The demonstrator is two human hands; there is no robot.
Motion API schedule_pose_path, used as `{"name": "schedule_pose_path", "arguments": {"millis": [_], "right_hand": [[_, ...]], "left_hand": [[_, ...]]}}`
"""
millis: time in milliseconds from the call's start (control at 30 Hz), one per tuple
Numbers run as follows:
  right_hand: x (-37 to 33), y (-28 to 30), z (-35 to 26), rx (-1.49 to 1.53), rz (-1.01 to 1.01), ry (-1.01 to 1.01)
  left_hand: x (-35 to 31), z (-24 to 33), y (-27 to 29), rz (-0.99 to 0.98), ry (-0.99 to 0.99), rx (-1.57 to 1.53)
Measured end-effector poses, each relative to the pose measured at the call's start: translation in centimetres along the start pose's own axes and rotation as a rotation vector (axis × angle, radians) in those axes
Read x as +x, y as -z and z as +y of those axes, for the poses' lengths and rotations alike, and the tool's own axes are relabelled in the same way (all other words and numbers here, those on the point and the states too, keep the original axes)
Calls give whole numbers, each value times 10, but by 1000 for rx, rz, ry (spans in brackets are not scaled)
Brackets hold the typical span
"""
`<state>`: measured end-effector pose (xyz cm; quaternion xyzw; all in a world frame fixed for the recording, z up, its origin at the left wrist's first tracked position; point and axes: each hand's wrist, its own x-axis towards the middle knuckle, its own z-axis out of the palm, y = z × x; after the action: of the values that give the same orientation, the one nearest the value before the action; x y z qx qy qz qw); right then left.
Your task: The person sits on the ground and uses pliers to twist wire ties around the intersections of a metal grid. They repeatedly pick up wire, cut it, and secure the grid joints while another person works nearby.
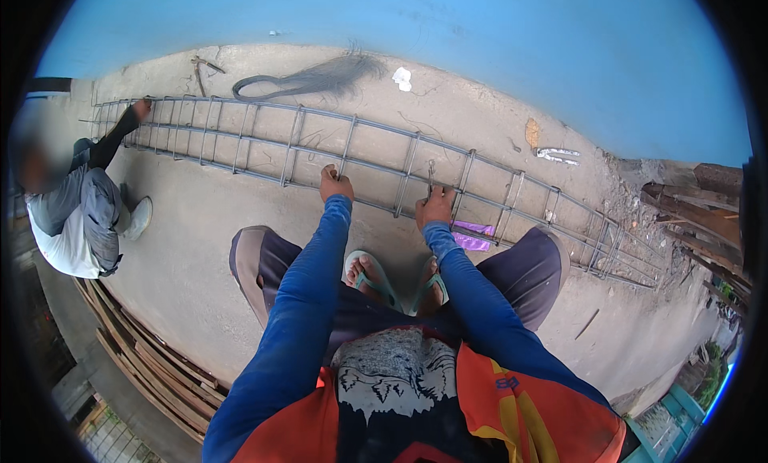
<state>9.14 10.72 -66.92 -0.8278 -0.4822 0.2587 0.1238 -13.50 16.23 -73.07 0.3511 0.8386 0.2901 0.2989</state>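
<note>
A long rebar cage (320, 152) of grey rods and cross ties lies on the concrete in front of me, running from far left to right. My left hand (335, 184) is closed at its near rod, beside a cross tie, and appears to grip the cage there. Farther right, my right hand (434, 206) is closed around a slim metal tool (431, 172) that points away from me over the cage. Its exact kind is too small to tell. A purple packet (474, 236) lies under the cage next to my right hand.
At left, a crouching co-worker (72, 211) has a hand on the cage's far end. Beyond the cage lie a bundle of tie wire (312, 79), a hand tool (200, 72) and pliers (558, 155). Wooden planks (148, 351) lie lower left; timber (696, 211) is stacked right. A blue wall (448, 31) stands behind.
</note>
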Motion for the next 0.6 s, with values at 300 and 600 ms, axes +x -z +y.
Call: {"name": "schedule_pose_path", "arguments": {"millis": [300,600], "right_hand": [[-15,26,-57,1212,-736,-566],[10,50,-71,267,-610,396]], "left_hand": [[-16,1,35,-127,-175,365],[8,11,13,-293,-283,404]]}}
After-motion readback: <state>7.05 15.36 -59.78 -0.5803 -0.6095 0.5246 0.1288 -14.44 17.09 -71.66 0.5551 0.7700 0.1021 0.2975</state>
